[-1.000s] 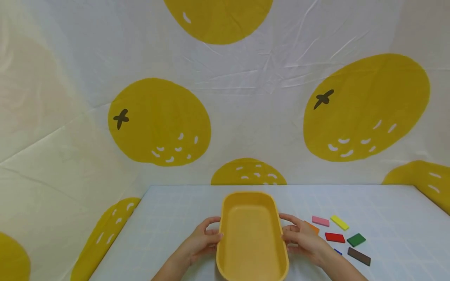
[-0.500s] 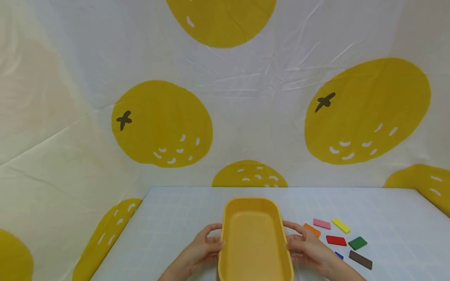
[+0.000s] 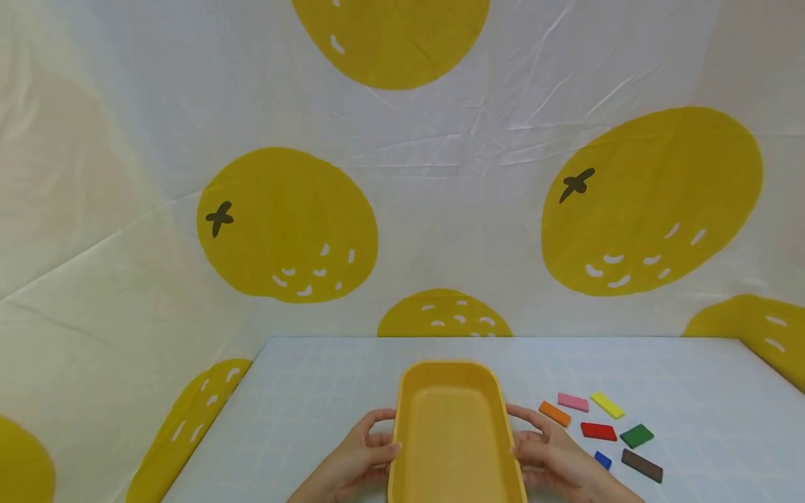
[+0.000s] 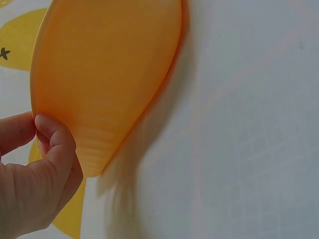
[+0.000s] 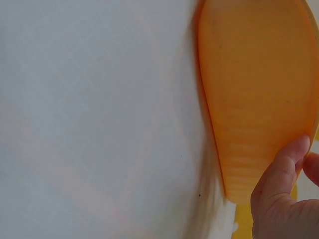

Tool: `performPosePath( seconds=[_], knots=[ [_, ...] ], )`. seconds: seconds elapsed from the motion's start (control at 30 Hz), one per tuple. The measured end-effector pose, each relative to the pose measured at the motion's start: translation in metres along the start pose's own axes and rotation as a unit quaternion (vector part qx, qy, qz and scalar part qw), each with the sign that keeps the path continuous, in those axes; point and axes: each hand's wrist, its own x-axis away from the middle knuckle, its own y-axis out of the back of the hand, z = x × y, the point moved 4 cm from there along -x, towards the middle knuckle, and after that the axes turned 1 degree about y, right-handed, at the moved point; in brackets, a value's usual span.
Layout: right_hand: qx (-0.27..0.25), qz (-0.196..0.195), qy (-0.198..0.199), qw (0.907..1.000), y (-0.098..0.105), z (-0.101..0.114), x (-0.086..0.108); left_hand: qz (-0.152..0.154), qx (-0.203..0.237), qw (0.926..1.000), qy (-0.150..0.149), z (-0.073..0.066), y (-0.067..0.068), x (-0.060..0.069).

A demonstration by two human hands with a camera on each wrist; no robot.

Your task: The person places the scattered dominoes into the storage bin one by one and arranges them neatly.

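A yellow oblong tray [image 3: 455, 436] with rounded corners and a bare inside lies between my two hands at the bottom middle of the head view; its near end is cut off. My left hand [image 3: 357, 457] pinches the left rim between thumb and fingers. On the opposite side, my right hand [image 3: 556, 457] grips the right rim the same way. Both wrist views show the outer side wall of the tray [image 4: 109, 74], with the left thumb and fingers [image 4: 55, 139] at the rim and the right hand [image 5: 279, 194] at the other.
Right of the right hand lie several small flat blocks: orange [image 3: 555, 414], pink [image 3: 573, 402], yellow [image 3: 606, 405], red [image 3: 599, 431], green [image 3: 637, 436], blue [image 3: 602, 460] and dark brown [image 3: 642, 466]. A fruit-print cloth [image 3: 440, 230] hangs behind the pale table [image 3: 314, 377].
The tray and both hands have shifted slightly toward me. The orange and blue blocks show more fully beside the right hand. Both hands keep their hold on the rim.
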Motion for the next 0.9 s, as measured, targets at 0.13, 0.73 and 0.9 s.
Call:
performPosePath(
  seconds=[0.13, 0.73, 0.9],
  knots=[
    [-0.006, -0.01, -0.007, 0.9999, -0.002, 0.001, 0.003, 0.006, 0.0, 1.0, 0.001, 0.0, 0.0, 0.0],
    [0.02, -0.007, -0.017, 0.9996, 0.003, 0.004, -0.001, 0.009, -0.002, 0.9999, 0.01, -0.004, -0.001, 0.001],
    [0.034, 0.008, -0.02, 0.9992, 0.007, 0.006, -0.001, 0.002, -0.013, 0.9998, 0.014, -0.005, -0.001, 0.001]
  ],
)
